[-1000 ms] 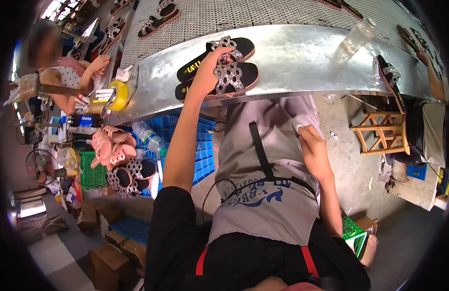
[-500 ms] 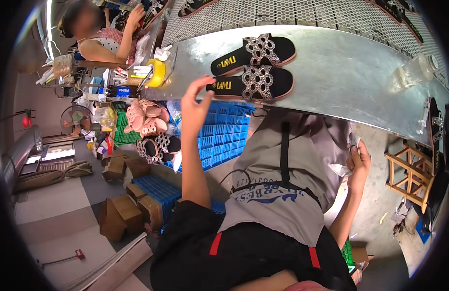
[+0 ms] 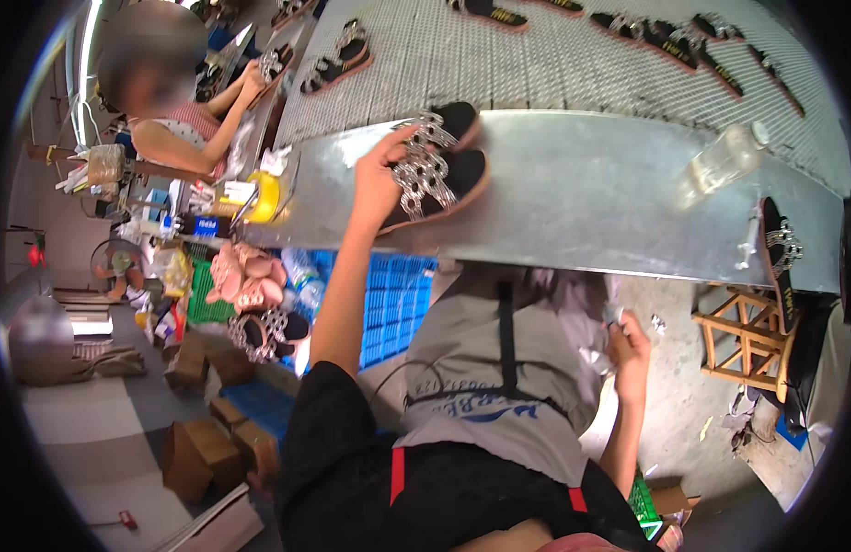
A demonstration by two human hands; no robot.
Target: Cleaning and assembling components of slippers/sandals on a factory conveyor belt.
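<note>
A pair of black slide sandals [image 3: 466, 175] with silvery ring-patterned straps lies at a slant on the metal bench [image 3: 573, 202], side by side. My left hand [image 3: 381, 175] is closed on the pair at its left end, fingers over the straps; the heel ends are mostly hidden behind it. Low at my right side, beside the grey apron [image 3: 471, 350], my right hand [image 3: 630, 342] is closed around a crumpled whitish cloth or tissue [image 3: 595, 359].
Beyond the bench, a perforated conveyor-like surface [image 3: 425, 64] carries several similar sandals. A clear bottle [image 3: 727, 161] stands at right, near a single sandal [image 3: 781, 253] at the edge. Left are a yellow tape roll [image 3: 264, 197] and blue crate [image 3: 389, 304]. A co-worker [image 3: 172, 133] handles a sandal.
My left hand has moved from beside the sandals' heel ends onto the pair, which now lies tilted. My right hand still holds the whitish piece. The whole view has shifted.
</note>
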